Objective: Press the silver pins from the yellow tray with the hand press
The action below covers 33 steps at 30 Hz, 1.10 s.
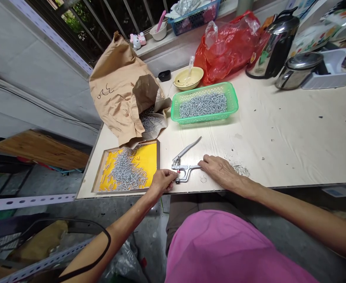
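Silver hand pliers with a spring and a small jaw, like snap-fastener pliers point(187, 168), lie on the table close to its front edge, their upper handle raised at a slant. My right hand point(218, 169) has its fingers closed on the end of the lower handle. At the jaw is my left hand point(163, 180), thumb and finger pinched together; what sits between them is too small to make out. Left of it lies a shallow tray point(158, 157) with a yellow bottom, where a heap of small silver metal pieces point(125, 171) is spread.
A green basket point(234, 103) of similar metal pieces stands behind the pliers. An open brown paper bag point(116, 90) leans at back left, pieces spilling from its mouth. Along the back are a yellow bowl point(194, 74), a red plastic bag point(228, 51) and a kettle point(274, 47).
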Each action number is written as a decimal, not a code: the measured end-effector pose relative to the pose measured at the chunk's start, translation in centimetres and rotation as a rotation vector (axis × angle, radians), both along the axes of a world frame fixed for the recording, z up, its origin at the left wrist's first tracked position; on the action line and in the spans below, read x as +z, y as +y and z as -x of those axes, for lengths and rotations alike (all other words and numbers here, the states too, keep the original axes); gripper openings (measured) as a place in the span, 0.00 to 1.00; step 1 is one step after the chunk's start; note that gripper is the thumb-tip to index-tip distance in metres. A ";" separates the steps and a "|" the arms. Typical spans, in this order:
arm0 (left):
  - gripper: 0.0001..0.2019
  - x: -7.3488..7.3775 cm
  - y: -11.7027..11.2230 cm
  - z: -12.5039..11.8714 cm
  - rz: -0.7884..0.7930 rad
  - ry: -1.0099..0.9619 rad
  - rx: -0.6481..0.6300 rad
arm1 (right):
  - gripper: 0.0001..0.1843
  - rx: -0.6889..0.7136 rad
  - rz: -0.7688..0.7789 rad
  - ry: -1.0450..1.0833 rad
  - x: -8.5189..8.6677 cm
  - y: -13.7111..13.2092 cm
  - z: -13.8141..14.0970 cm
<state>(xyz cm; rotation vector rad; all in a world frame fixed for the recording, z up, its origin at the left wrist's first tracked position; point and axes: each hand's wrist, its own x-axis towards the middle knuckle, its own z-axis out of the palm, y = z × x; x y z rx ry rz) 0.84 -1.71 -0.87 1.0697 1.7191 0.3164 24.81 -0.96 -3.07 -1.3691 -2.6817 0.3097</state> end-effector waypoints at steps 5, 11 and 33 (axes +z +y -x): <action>0.13 0.2 0.1 0.0 0.027 0.023 -0.029 | 0.11 0.002 0.011 -0.012 0.5 0.0 0.1; 0.12 0.7 0.0 -0.2 0.053 0.052 -0.050 | 0.11 -0.004 -0.001 0.002 0.7 -0.2 0.0; 0.14 0.9 -2.4 -1.4 0.021 0.028 -0.039 | 0.20 0.036 0.004 0.103 1.6 1.4 -1.5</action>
